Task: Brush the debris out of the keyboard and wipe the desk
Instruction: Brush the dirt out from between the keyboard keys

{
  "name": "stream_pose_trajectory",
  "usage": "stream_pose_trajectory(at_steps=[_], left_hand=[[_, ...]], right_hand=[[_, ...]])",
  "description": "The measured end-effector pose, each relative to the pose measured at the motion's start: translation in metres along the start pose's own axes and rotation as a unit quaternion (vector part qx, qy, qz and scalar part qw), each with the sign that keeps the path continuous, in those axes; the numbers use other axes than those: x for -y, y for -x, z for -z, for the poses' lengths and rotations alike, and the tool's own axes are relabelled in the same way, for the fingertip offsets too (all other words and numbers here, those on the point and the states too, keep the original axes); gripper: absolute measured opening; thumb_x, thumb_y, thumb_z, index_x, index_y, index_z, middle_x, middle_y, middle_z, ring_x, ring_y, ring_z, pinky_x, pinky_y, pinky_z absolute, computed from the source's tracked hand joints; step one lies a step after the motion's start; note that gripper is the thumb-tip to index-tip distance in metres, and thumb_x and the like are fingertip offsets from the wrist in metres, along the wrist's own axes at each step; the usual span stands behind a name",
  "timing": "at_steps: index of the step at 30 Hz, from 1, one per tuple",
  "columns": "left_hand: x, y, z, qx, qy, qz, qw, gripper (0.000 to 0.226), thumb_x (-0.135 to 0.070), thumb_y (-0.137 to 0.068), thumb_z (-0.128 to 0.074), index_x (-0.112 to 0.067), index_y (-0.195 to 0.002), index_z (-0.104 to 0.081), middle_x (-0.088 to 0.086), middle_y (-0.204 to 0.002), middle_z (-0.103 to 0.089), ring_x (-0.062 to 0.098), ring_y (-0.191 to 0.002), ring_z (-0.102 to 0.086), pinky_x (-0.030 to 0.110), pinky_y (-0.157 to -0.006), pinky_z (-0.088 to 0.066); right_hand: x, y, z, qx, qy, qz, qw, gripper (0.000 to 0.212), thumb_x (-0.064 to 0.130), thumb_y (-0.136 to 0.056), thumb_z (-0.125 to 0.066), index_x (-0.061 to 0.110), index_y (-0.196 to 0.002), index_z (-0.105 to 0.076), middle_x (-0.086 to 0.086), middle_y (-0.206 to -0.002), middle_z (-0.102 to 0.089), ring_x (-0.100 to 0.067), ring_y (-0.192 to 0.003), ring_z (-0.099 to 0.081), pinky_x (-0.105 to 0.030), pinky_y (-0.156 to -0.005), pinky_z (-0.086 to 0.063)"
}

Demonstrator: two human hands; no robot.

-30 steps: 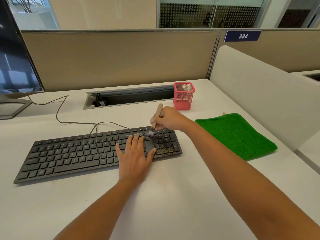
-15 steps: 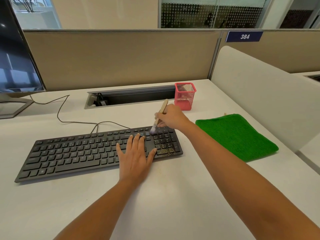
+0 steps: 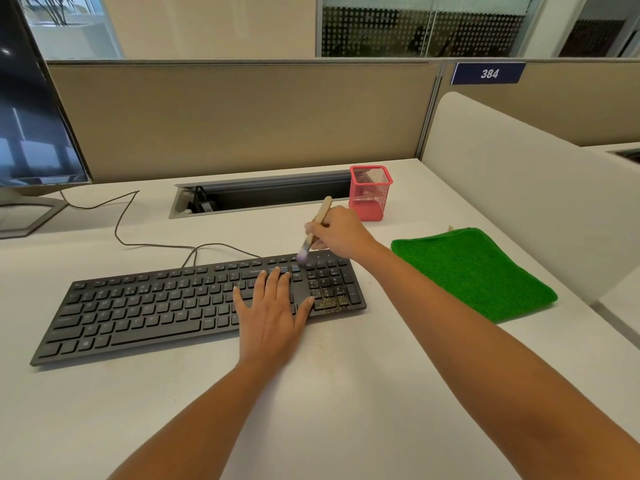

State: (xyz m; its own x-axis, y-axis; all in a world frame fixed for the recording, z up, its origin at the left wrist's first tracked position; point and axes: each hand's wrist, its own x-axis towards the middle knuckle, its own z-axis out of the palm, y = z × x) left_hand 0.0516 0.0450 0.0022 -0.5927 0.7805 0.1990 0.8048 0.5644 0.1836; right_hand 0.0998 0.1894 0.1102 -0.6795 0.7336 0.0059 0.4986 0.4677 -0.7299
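Note:
A black keyboard lies across the white desk. Yellowish debris covers the lowest keys of its number pad at the right end. My left hand lies flat on the keys just left of the number pad, fingers straight and spread. My right hand grips a small wooden-handled brush; its pale bristles touch the top row of the keyboard above the number pad. A folded green cloth lies on the desk to the right.
A pink mesh pen holder stands behind the brush. A cable slot opens in the desk at the back. A monitor stands at far left, the keyboard cable running toward it. A white divider bounds the right side.
The brush and my right hand have moved back, from the upper number pad keys to the keyboard's top edge. My left hand has stayed flat on the keys.

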Motion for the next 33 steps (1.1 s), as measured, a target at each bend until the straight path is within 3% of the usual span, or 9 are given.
stream_pose_trajectory(at_steps=[2, 5, 9, 13, 17, 20, 24, 28, 33], left_hand=[[0.0, 0.0, 0.0, 0.001, 0.001, 0.001, 1.0, 0.106, -0.071, -0.074, 0.027, -0.018, -0.146, -0.031, -0.001, -0.154, -0.028, 0.019, -0.144, -0.018, 0.056, -0.113, -0.01], [0.0, 0.0, -0.001, 0.002, 0.0, 0.0, 1.0, 0.107, -0.071, -0.072, 0.029, -0.019, -0.146, -0.029, -0.002, -0.155, -0.026, 0.018, -0.145, -0.017, 0.056, -0.113, -0.009], [0.0, -0.001, -0.001, 0.0, -0.002, 0.0, 1.0, 0.109, -0.07, -0.07, 0.031, -0.02, -0.147, -0.027, -0.003, -0.155, -0.025, 0.017, -0.145, -0.015, 0.055, -0.113, -0.008], [0.001, 0.0, -0.001, 0.0, -0.001, -0.001, 1.0, 0.108, -0.07, -0.072, 0.03, -0.02, -0.147, -0.028, -0.002, -0.155, -0.026, 0.018, -0.145, -0.016, 0.056, -0.113, -0.009], [0.0, -0.001, -0.001, 0.002, 0.0, -0.001, 1.0, 0.106, -0.071, -0.074, 0.027, -0.019, -0.146, -0.031, -0.001, -0.154, -0.029, 0.019, -0.144, -0.019, 0.057, -0.113, -0.011], [0.0, -0.001, -0.001, -0.001, 0.002, -0.001, 1.0, 0.107, -0.07, -0.073, 0.029, -0.019, -0.147, -0.029, -0.002, -0.155, -0.026, 0.018, -0.145, -0.017, 0.056, -0.113, -0.009], [0.0, 0.0, -0.001, -0.002, 0.001, -0.002, 1.0, 0.105, -0.07, -0.075, 0.026, -0.019, -0.145, -0.033, -0.001, -0.153, -0.03, 0.019, -0.144, -0.02, 0.057, -0.112, -0.011], [0.0, -0.001, -0.001, -0.001, 0.005, -0.002, 1.0, 0.104, -0.07, -0.076, 0.025, -0.018, -0.144, -0.034, 0.0, -0.153, -0.031, 0.02, -0.144, -0.021, 0.057, -0.112, -0.011], [0.001, -0.001, -0.002, -0.002, 0.007, -0.001, 1.0, 0.103, -0.07, -0.076, 0.024, -0.019, -0.144, -0.034, -0.001, -0.153, -0.031, 0.02, -0.144, -0.021, 0.057, -0.112, -0.011]], right_hand=[[-0.004, 0.0, -0.001, 0.017, 0.035, -0.005, 0.999, 0.033, 0.022, -0.093, -0.055, -0.005, -0.111, -0.062, -0.017, -0.106, -0.066, -0.028, -0.093, -0.067, -0.032, -0.076, -0.055], [-0.008, 0.001, 0.012, 0.011, 0.162, -0.013, 0.987, 0.032, 0.021, -0.095, -0.051, -0.005, -0.113, -0.057, -0.013, -0.095, -0.055, -0.023, -0.087, -0.058, -0.022, -0.058, -0.041], [-0.01, 0.0, 0.027, -0.03, 0.269, -0.009, 0.963, 0.026, 0.012, -0.097, -0.044, -0.003, -0.116, -0.055, -0.015, -0.103, -0.058, -0.029, -0.1, -0.06, -0.031, -0.078, -0.047], [-0.009, -0.002, 0.026, -0.07, 0.197, -0.008, 0.978, 0.03, 0.019, -0.097, -0.046, -0.003, -0.114, -0.059, -0.016, -0.106, -0.062, -0.028, -0.097, -0.062, -0.033, -0.085, -0.049], [-0.01, -0.002, 0.019, -0.019, 0.055, -0.043, 0.997, 0.031, 0.021, -0.094, -0.053, -0.003, -0.111, -0.061, -0.014, -0.096, -0.06, -0.024, -0.086, -0.061, -0.03, -0.074, -0.05], [-0.012, -0.001, 0.024, 0.011, 0.123, -0.06, 0.991, 0.028, 0.017, -0.094, -0.052, -0.003, -0.112, -0.06, -0.017, -0.106, -0.063, -0.029, -0.097, -0.063, -0.032, -0.081, -0.05], [-0.01, 0.0, 0.033, -0.045, 0.222, -0.061, 0.972, 0.025, 0.011, -0.093, -0.05, -0.001, -0.112, -0.059, -0.014, -0.107, -0.061, -0.028, -0.1, -0.061, -0.029, -0.078, -0.048], [-0.008, -0.003, 0.025, -0.072, 0.136, -0.041, 0.987, 0.027, 0.018, -0.095, -0.05, -0.003, -0.11, -0.06, -0.017, -0.107, -0.063, -0.029, -0.095, -0.062, -0.033, -0.08, -0.05], [-0.009, 0.0, 0.016, -0.014, 0.081, -0.055, 0.995, 0.029, 0.019, -0.095, -0.052, -0.004, -0.111, -0.059, -0.016, -0.101, -0.063, -0.027, -0.09, -0.063, -0.024, -0.062, -0.046]])
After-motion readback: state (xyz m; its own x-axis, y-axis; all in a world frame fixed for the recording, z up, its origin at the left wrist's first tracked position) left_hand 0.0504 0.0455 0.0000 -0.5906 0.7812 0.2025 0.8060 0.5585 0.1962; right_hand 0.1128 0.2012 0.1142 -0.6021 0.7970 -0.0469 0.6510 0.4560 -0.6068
